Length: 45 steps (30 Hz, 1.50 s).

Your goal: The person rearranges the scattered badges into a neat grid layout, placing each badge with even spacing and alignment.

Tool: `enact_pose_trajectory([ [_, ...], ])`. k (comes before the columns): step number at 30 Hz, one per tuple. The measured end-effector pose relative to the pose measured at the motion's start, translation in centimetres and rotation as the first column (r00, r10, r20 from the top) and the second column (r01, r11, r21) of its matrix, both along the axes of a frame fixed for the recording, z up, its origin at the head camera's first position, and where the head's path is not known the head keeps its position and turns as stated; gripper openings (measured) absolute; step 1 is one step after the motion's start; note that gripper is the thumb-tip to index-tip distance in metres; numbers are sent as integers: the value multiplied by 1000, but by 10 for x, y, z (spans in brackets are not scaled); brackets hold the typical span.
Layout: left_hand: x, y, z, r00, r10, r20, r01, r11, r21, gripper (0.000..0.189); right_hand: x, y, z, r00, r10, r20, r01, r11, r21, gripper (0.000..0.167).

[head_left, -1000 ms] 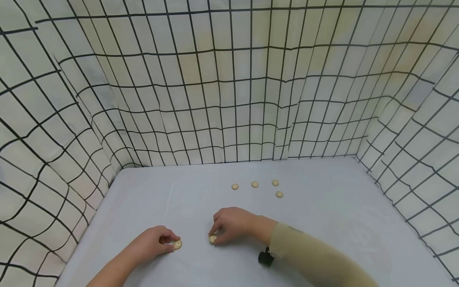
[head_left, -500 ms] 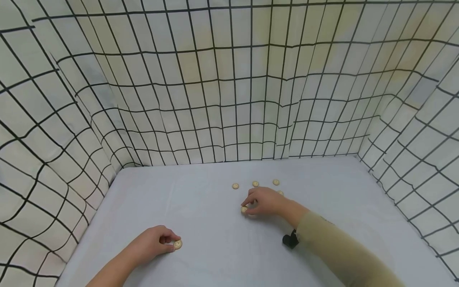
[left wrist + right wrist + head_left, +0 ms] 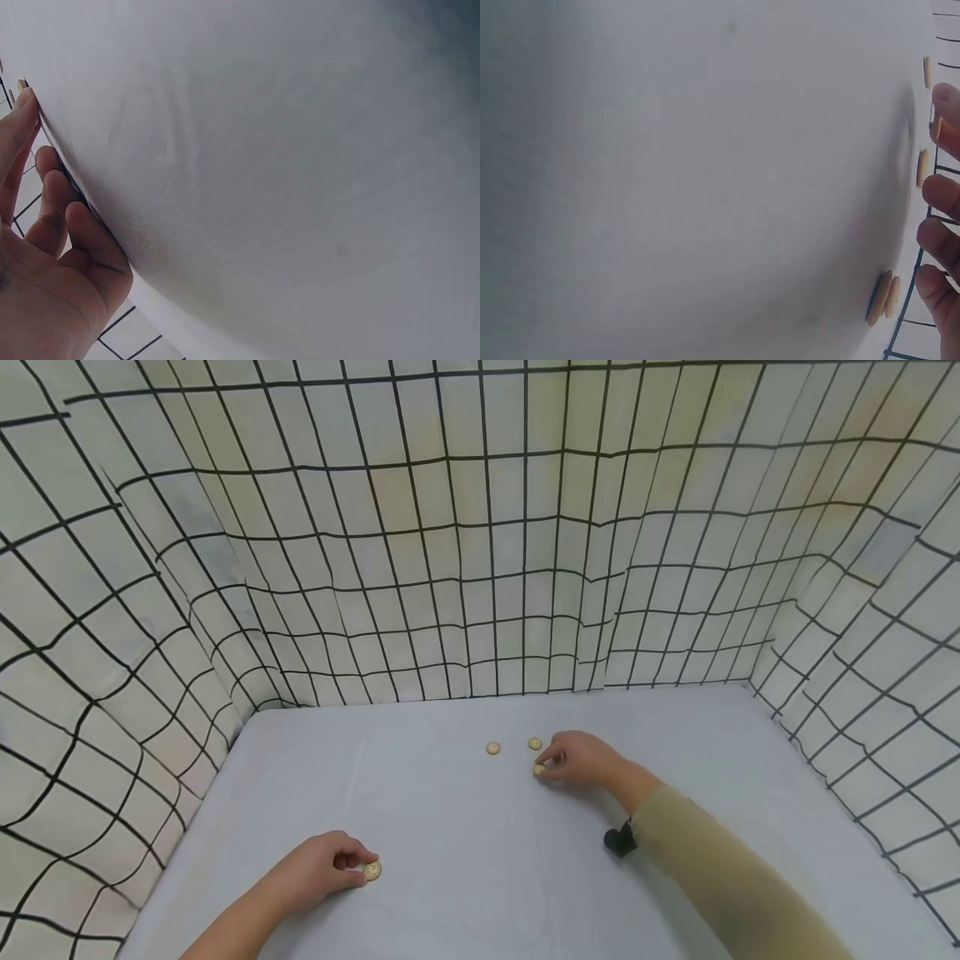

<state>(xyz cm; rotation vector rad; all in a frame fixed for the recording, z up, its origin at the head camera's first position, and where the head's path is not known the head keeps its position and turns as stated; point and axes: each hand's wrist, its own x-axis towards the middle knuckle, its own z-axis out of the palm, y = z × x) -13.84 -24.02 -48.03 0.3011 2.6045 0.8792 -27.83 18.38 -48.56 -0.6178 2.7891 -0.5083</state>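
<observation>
My left hand (image 3: 322, 872) is low on the left of the head view, pinching a small round tan disc (image 3: 372, 870) with dark marks on its face between thumb and fingertips. Only the edge of that disc (image 3: 22, 84) shows in the left wrist view. Farther back, right of the middle, my right hand (image 3: 581, 758) pinches a similar disc (image 3: 539, 770) close over the white surface. Just beyond it lies a loose disc (image 3: 535, 743), with another disc (image 3: 492, 748) to its left. Two more discs (image 3: 881, 298) show below my fingers in the right wrist view, hidden by my hand from the head camera.
A white cloth-like surface (image 3: 442, 827) spreads under both hands. White walls with a black grid (image 3: 480, 552) enclose it at the back and sides. A small black device (image 3: 621, 840) sits at my right wrist by the tan sleeve (image 3: 720, 868).
My right hand has carried its disc back and to the right, from near the left hand toward the loose discs, now covering two of them. The left hand has stayed put with its disc.
</observation>
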Motion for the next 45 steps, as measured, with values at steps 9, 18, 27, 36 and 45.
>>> enact_pose_trajectory([
  [9, -2, 0, 0, 1000, -9, 10, 9, 1000, 10, 21, -15, 0, 0, 999, 6, 45, -9, 997, 70, 22],
  [18, 0, 1, 1, 1000, 7, 6, -7, 1000, -14, 21, -20, -7, 11, 997, 40, 61, -48, 991, 125, 22],
  [27, -1, 2, 2, 1000, 14, 18, -14, 1000, -21, 22, -20, -5, 7, 996, 47, 75, -56, 991, 118, 23],
  [36, 0, 3, 2, 999, 43, 13, -42, 999, -31, 22, -24, -7, 4, 996, 54, 75, -63, 990, 126, 23],
  [45, 1, 0, 1, 1000, 21, 5, -21, 1000, -13, 22, -21, -6, 4, 996, 27, 80, -35, 995, 92, 28],
])
